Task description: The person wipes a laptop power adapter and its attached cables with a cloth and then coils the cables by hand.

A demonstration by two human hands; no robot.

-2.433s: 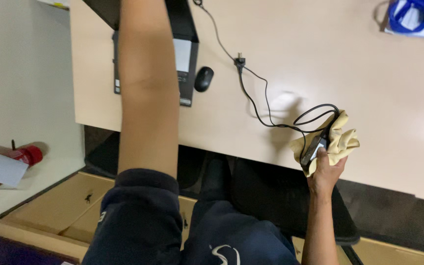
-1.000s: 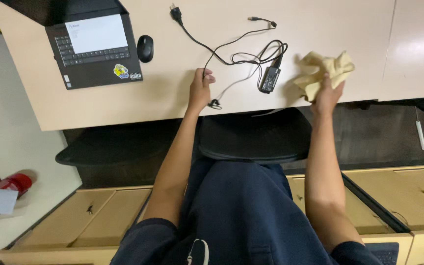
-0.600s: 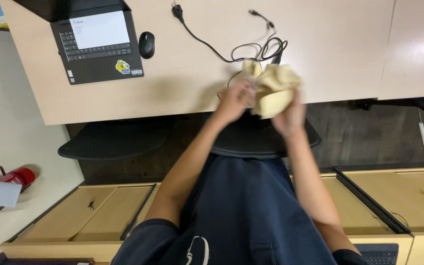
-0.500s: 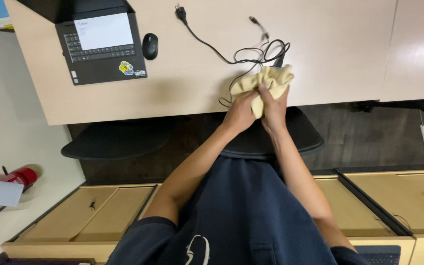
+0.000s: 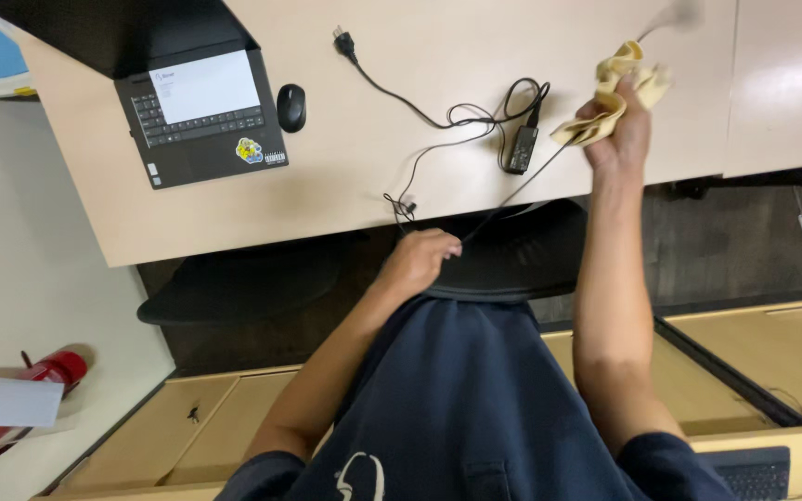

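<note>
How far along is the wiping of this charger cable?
In hand: the left hand pinches a thin stretch of black cable taut, while the right hand runs the yellow cloth along it near its far end. Left: the power brick and the thicker plug lead lie untouched on the desk.

yellow sticker (image 5: 250, 149) on laptop (image 5: 204, 121), white paper (image 5: 11, 402) lower left

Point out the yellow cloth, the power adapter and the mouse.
yellow cloth (image 5: 605, 107): head view, its bunched middle.
power adapter (image 5: 518, 150): head view, middle of the black brick.
mouse (image 5: 291, 107): head view, its top.
</note>
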